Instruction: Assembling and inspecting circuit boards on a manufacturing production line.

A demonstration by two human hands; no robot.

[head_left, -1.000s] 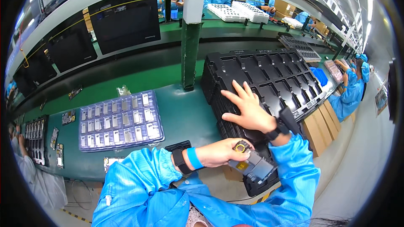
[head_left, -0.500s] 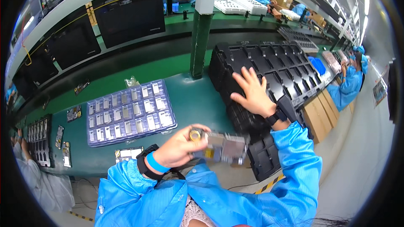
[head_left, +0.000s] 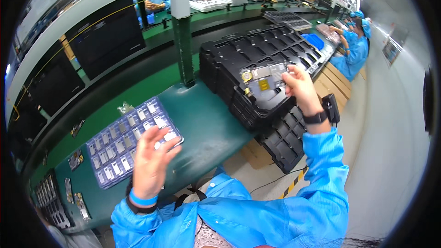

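Observation:
My right hand (head_left: 299, 87) pinches the right end of a circuit board (head_left: 264, 84), holding it over the stacked black trays (head_left: 229, 59). The board has silver metal shields, a yellow patch and a round gold-coloured ring at its left end. My left hand (head_left: 152, 160) is raised with fingers apart and nothing in it, in front of the clear plastic tray (head_left: 103, 179). Rows of small silver rectangular parts sit in that tray's pockets, and my left hand hides some of them.
Loose circuit boards (head_left: 81, 205) lie at the left of the green table (head_left: 202, 140), beside another black tray (head_left: 53, 200). A green post (head_left: 184, 50) stands behind the table. Below the stack is another black tray (head_left: 285, 140). Co-workers in blue sit at the far right.
The circuit board has passed from my left hand to my right and moved up over the black trays. My left hand has moved left, opened. The whole view has turned somewhat.

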